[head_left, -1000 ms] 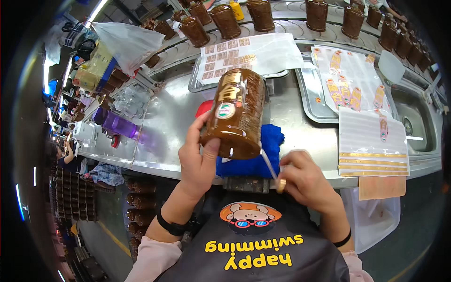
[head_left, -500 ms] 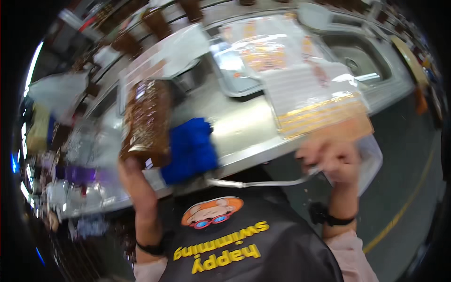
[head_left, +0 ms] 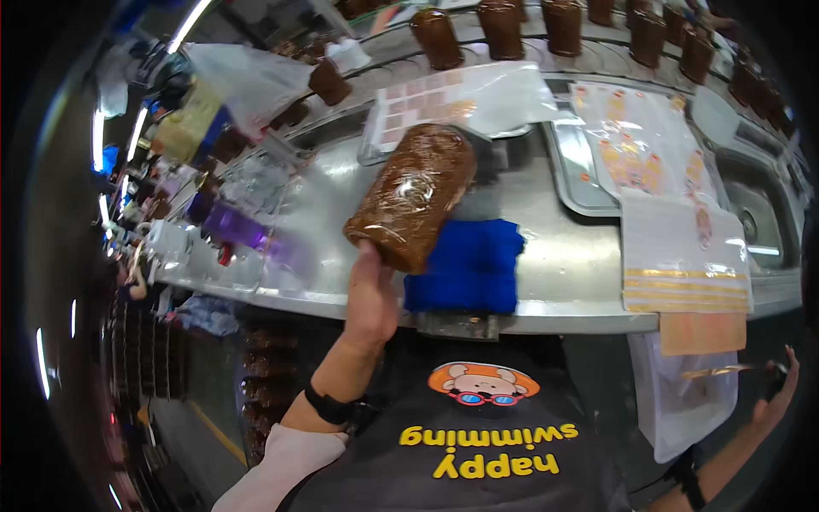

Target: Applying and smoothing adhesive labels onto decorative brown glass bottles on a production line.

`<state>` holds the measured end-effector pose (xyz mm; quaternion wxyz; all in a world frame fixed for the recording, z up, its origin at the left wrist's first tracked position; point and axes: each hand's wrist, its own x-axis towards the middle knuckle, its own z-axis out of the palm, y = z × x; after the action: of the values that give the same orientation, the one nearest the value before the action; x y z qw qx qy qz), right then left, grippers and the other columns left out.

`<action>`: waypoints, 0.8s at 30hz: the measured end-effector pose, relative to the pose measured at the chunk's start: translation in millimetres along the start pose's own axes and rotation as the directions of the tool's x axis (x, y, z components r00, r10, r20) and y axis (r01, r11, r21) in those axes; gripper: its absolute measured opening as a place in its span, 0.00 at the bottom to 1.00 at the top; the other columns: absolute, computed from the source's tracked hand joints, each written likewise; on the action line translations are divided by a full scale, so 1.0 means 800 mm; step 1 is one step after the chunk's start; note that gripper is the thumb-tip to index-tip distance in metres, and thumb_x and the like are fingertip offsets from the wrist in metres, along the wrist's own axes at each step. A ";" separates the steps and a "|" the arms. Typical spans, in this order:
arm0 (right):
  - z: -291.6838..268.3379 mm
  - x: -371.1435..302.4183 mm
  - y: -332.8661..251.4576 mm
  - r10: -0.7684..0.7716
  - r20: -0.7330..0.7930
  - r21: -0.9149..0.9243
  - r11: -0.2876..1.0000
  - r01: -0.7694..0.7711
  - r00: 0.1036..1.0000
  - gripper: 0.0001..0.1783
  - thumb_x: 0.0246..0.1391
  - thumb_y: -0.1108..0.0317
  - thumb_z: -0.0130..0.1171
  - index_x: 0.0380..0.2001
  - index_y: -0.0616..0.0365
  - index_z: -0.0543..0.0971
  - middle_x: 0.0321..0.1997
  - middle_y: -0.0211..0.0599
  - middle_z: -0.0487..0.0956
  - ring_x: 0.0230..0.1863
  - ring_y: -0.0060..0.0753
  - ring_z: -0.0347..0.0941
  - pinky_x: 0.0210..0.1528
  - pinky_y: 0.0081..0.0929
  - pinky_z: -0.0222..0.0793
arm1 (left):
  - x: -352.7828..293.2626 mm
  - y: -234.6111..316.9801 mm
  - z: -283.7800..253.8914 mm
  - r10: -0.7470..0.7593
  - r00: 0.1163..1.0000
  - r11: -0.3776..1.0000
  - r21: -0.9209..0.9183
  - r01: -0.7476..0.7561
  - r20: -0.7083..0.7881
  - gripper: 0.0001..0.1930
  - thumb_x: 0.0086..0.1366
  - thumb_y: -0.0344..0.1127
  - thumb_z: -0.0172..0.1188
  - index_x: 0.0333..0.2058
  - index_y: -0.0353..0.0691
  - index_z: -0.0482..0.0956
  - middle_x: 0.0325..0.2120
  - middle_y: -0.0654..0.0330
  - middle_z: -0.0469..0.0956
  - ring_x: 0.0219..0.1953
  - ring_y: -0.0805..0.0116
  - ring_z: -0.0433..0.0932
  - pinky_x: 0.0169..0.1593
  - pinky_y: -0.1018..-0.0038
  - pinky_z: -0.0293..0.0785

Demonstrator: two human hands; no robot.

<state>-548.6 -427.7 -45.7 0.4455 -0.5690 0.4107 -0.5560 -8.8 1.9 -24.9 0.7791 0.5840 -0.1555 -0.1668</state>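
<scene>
My left hand (head_left: 372, 294) holds a glossy brown jar-shaped vessel (head_left: 411, 192), gripping its lower end with the thumb up along its side. The vessel lies tilted above the metal worktop, its other end pointing away from me. Beside and partly beneath it is a folded blue cloth (head_left: 478, 269) at the counter's front edge. Far off at the right rim, below counter height, my right hand (head_left: 778, 397) has a thin pale strip (head_left: 717, 372) at its fingers. A dark piece shows where the strip meets the fingers; its kind is unclear.
Sheets of printed decals (head_left: 682, 247) overhang the counter at right, near a metal tray (head_left: 580, 175) and a sink (head_left: 751, 205). A white bin (head_left: 682, 401) stands below. Several brown vessels (head_left: 502, 30) line the back. A purple translucent object (head_left: 235, 224) lies left.
My view has swung left, shifting the scene rightward. My right hand has moved away from the cloth, out to the right, with the strip. My left hand still holds the brown vessel.
</scene>
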 end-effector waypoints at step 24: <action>-0.100 0.055 0.188 0.101 -0.076 -0.979 0.179 -0.093 0.992 0.19 0.59 0.53 0.50 0.45 0.52 0.81 0.48 0.44 0.80 0.49 0.44 0.76 0.50 0.36 0.70 | 0.010 0.014 -0.007 0.477 0.663 -0.048 0.771 -0.635 0.576 0.31 0.68 0.48 0.53 0.61 0.30 0.62 0.51 0.49 0.70 0.56 0.55 0.66 0.61 0.62 0.58</action>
<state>-622.0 -514.0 -180.5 0.0157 -0.6965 0.7045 -0.1353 1.7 5.8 -15.1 0.2417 0.7946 -0.4947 0.2558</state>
